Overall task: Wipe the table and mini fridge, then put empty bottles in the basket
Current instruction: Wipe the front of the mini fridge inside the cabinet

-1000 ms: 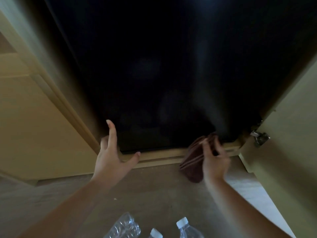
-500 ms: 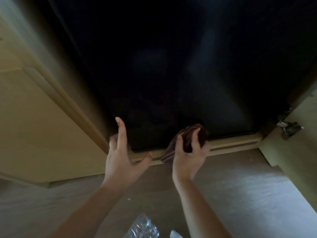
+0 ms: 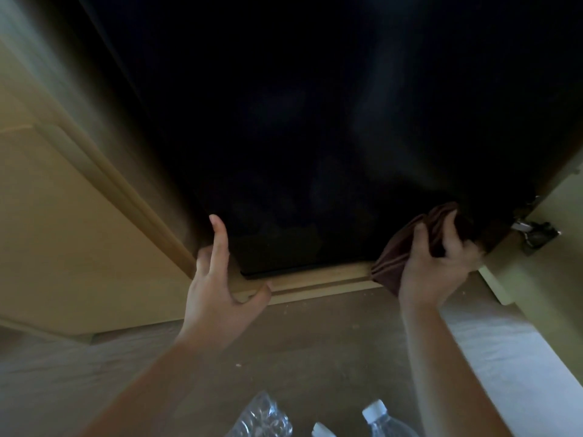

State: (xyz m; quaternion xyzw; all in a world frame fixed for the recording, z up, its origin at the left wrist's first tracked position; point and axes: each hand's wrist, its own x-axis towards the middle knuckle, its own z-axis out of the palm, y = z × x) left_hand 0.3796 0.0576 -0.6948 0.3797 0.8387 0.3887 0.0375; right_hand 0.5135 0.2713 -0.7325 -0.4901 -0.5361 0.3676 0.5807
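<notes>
The right hand grips the bunched cloth against the fridge at its lower right corner, likely wiping; the left hand, fingers spread, braces lower left; bottles lie at the bottom edge

left hand: open, index finger up, thumb splayed | right hand: fingers curled round cloth | both arms reach forward

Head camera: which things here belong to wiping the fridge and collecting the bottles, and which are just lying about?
Part of the job: mini fridge; cloth gripped in the right hand; crushed bottle; capped bottles; left hand, open at the fridge's lower corner.
Just there: cabinet frame; hinge; cabinet door; floor.
</notes>
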